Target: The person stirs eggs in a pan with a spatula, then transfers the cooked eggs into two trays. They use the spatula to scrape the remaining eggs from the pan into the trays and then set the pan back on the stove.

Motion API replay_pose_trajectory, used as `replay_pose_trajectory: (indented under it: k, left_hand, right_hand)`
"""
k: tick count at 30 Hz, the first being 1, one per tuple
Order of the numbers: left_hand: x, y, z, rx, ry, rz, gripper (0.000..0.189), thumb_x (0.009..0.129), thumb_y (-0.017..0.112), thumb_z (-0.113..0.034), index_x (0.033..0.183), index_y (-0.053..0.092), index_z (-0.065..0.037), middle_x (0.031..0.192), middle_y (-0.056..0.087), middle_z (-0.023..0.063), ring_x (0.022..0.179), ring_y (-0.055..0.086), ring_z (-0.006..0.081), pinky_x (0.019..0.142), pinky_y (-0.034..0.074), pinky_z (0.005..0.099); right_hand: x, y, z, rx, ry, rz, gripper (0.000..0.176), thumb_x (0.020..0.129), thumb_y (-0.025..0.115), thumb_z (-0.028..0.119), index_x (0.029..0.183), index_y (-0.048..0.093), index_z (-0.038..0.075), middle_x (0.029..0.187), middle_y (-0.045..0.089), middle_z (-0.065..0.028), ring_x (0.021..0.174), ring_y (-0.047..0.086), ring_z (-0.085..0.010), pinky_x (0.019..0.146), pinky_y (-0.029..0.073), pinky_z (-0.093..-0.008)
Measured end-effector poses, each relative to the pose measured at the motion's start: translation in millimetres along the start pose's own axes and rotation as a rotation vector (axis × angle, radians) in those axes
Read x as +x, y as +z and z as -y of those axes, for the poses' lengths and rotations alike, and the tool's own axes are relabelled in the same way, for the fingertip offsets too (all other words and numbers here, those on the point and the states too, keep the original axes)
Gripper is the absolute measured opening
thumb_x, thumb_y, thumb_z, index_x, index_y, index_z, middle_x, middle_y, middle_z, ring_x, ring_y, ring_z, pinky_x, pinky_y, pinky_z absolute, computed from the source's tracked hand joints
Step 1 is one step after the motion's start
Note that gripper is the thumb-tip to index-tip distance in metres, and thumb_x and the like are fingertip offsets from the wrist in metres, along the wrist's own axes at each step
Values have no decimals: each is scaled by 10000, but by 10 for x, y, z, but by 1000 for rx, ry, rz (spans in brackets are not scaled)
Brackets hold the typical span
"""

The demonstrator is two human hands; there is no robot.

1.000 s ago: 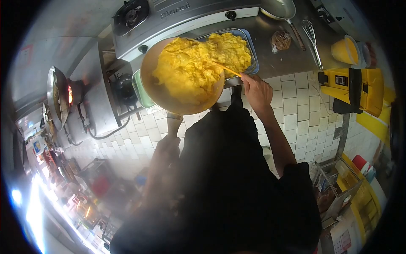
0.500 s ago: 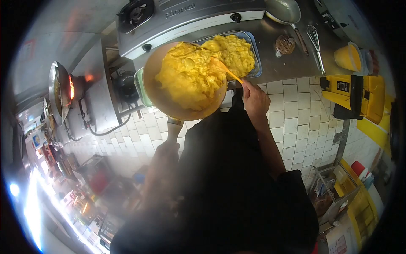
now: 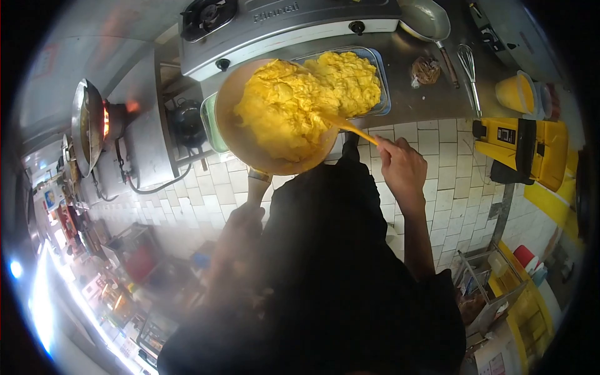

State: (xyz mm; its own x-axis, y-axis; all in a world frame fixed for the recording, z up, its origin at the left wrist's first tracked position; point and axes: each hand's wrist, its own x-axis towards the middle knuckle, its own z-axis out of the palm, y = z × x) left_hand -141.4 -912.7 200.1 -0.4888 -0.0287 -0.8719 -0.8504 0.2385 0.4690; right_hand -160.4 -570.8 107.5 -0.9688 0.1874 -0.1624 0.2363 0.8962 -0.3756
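Note:
A frying pan (image 3: 228,134) full of yellow scrambled eggs (image 3: 272,103) is tilted against a glass dish (image 3: 386,84). More egg fills that dish, and the two heaps meet at the pan's far right rim. My left hand (image 3: 245,220) is closed round the pan's handle (image 3: 257,187), blurred by haze. My right hand (image 3: 403,165) grips the end of an orange spatula (image 3: 356,130), whose blade is at the egg near the pan's right side.
A stove (image 3: 294,34) stands behind the dish. To the right are a smaller pan (image 3: 425,22), a whisk (image 3: 469,69), a knotted bag (image 3: 425,70) and a tub of yellow liquid (image 3: 515,92). At left, a wok (image 3: 84,128) sits by a lit flame.
My right hand and the spatula have moved right and toward my body. The spatula's blade has shifted from the dish side to the pan's right edge. My left hand keeps its hold.

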Motion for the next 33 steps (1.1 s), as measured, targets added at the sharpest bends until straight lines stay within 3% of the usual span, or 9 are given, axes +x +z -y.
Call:
replay_pose_trajectory:
  k: [6, 9, 12, 22, 25, 33]
  left_hand:
    - [22, -59, -17, 51, 63, 68, 302, 997, 558, -316, 849, 436, -83, 564, 409, -28, 406, 375, 74, 346, 300, 243]
    - [42, -35, 37, 85, 82, 60, 302, 995, 565, -318, 852, 436, -86, 566, 401, -37, 408, 365, 66, 348, 288, 234]
    - [-34, 16, -60, 69, 62, 57, 298, 991, 575, -323, 862, 439, -91, 569, 394, -46, 411, 354, 58, 347, 271, 226]
    - [-280, 121, -368, 157, 15, 31, 284, 990, 578, -313, 907, 461, -68, 582, 419, -30, 411, 365, 61, 352, 273, 225]
    - [-101, -44, -102, 133, 62, 64, 279, 990, 576, -309, 925, 463, -62, 588, 429, -26, 416, 373, 61, 359, 287, 221]
    - [-132, -59, -166, 127, 24, 95, 282, 993, 566, -314, 927, 469, -59, 584, 429, -26, 414, 376, 68, 357, 286, 227]
  right_hand:
    - [229, 587, 168, -37, -147, -13, 262, 888, 630, 144, 1134, 714, 178, 780, 605, -105, 674, 653, -287, 608, 524, -408]
    - [295, 891, 228, -74, -190, -179, 343, 832, 632, 55, 1141, 714, 179, 782, 606, -103, 654, 660, -267, 583, 531, -371]
    - [300, 1041, 161, -87, -177, -282, 324, 842, 650, 93, 1143, 714, 193, 780, 604, -87, 654, 658, -262, 580, 531, -365]
    - [254, 940, 208, -67, -74, -259, 268, 867, 679, 173, 1119, 722, 254, 760, 601, -47, 642, 649, -244, 568, 525, -359]
    - [204, 943, 216, 13, -13, -223, 242, 878, 679, 203, 1109, 725, 258, 745, 600, -46, 642, 649, -244, 568, 523, -370]
    - [380, 1011, 264, 66, -31, -270, 217, 897, 667, 207, 1100, 730, 248, 777, 630, -51, 650, 651, -254, 584, 518, -379]
